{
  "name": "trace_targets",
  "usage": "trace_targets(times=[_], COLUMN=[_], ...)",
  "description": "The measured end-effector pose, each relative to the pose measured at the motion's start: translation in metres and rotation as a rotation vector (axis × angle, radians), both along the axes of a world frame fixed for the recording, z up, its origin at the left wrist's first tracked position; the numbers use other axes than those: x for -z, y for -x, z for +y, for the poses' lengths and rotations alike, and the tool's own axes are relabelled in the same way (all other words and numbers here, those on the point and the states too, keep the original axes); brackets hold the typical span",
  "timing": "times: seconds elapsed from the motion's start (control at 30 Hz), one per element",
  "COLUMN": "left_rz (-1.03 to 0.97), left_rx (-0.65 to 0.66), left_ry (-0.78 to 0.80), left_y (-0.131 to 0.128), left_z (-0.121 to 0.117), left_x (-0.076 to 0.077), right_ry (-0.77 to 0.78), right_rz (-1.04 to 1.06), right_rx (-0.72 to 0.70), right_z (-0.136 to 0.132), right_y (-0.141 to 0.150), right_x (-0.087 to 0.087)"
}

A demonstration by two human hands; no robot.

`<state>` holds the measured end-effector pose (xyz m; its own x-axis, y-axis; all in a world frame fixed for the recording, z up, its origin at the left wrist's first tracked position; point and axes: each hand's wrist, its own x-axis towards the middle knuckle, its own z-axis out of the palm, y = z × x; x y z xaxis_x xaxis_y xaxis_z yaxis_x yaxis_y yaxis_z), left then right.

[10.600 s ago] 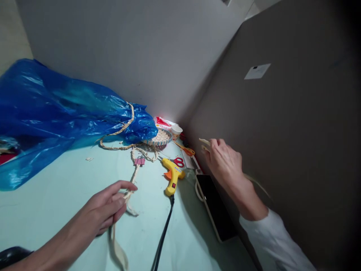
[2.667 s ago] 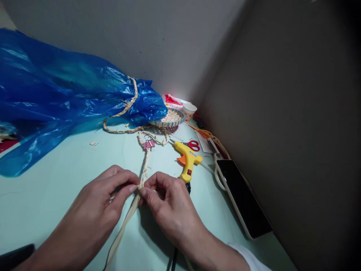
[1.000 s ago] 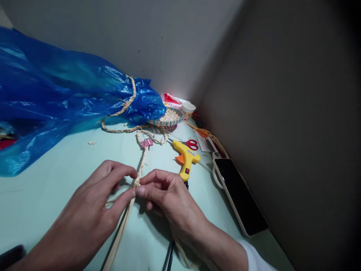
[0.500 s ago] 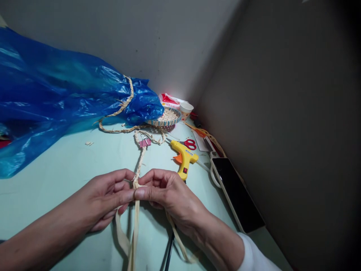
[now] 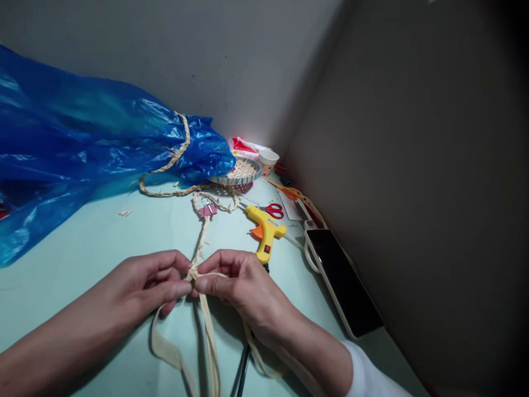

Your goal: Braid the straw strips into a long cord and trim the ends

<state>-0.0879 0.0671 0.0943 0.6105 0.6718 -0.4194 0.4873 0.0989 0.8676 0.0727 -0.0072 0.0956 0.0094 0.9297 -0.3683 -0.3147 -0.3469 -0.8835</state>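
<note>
A pale straw-coloured braid [image 5: 201,237] runs from a pink binder clip [image 5: 208,210] toward me, and both hands pinch the strands at its near end. My left hand [image 5: 152,284] is closed on a strand to the left. My right hand [image 5: 235,281] is closed on strands just to the right, its thumb near the left thumb. Loose flat strands [image 5: 210,336] hang down between the hands; another strand [image 5: 163,344] curls below the left hand. Beyond the clip, more of the braid loops on the table toward the blue plastic bag.
A yellow glue gun [image 5: 268,229] and red-handled scissors [image 5: 273,210] lie beyond my right hand. A phone [image 5: 343,281] rests at the right, over white-handled scissors [image 5: 309,253]. At the back are a woven basket [image 5: 237,179], a paper cup [image 5: 269,161] and a blue bag [image 5: 103,132] tied with braid.
My thumbs have drawn slightly apart at the braid's end. The strand under my left hand has swung left, and the middle strands have shifted right. The whole view has moved a little.
</note>
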Motion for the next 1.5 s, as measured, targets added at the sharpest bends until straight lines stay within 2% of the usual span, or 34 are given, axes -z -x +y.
trace_targets(times=[0.1,0.23,0.43,0.7,0.87,0.93,1.3,1.4,1.5], left_rz=[0.038,-0.002,-0.066,0.019,0.017,0.003,0.110,0.051,-0.018], left_rx=[0.044,0.059,-0.087,-0.130,-0.161,-0.172,-0.273,-0.300,-0.267], left_ry=[-0.103,-0.126,-0.075,-0.353,-0.659,-0.708,-0.488,-0.359,-0.275], left_y=[0.003,0.005,0.001,0.013,0.012,0.011,0.011,0.011,0.013], left_z=[-0.002,-0.005,-0.010,-0.020,-0.020,-0.019,-0.029,-0.031,-0.023], left_x=[0.000,0.004,0.007,0.015,0.015,0.015,0.011,0.013,0.017], right_ry=[-0.003,-0.015,-0.020,0.022,0.024,0.016,-0.030,-0.059,-0.090], right_rz=[-0.079,-0.155,-0.207,-0.252,-0.313,-0.353,-0.583,-0.647,-0.684], right_rx=[0.012,0.017,0.021,0.018,0.023,0.022,0.047,0.057,0.047], right_z=[-0.001,-0.002,-0.003,-0.002,-0.002,-0.002,-0.003,-0.005,-0.006], right_y=[0.001,0.002,0.003,0.003,0.002,0.002,0.007,0.009,0.009], right_x=[0.000,-0.003,-0.007,-0.009,-0.010,-0.010,-0.003,-0.001,0.000])
